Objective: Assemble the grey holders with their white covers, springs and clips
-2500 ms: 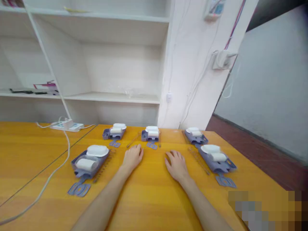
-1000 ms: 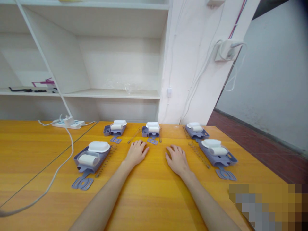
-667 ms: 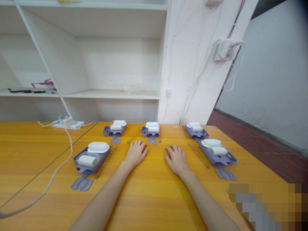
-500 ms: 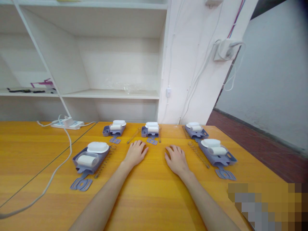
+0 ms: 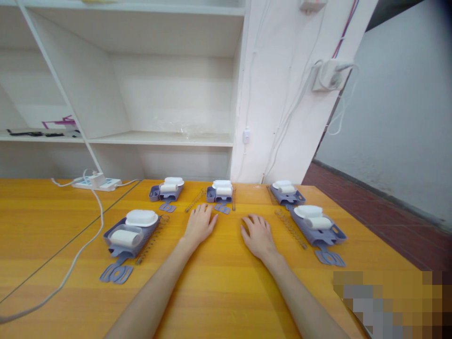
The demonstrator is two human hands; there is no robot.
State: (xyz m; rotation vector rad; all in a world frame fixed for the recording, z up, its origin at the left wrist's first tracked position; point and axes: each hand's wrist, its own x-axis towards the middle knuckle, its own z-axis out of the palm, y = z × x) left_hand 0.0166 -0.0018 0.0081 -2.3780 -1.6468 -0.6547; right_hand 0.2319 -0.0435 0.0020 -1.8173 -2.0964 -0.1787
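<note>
My left hand lies palm down on the wooden table, fingers stretched and holding nothing. My right hand rests flat beside it, fingers a little bent and apart. Around them stand several grey-purple plastic holders with white parts on top: a near left holder, a far left holder, a middle holder, a far right holder and a near right holder. Metal coil springs lie alongside, such as a left spring and a right spring. Flat slotted purple pieces lie before the holders.
A white power strip sits at the back left, its cable running across the table. White shelving rises behind, with a clear plastic bag on it. The right table edge drops to a red tiled floor. A blurred patch covers the lower right corner.
The view has shifted very slightly. Both hands stay in place on the table, and none of the things around them has moved.
</note>
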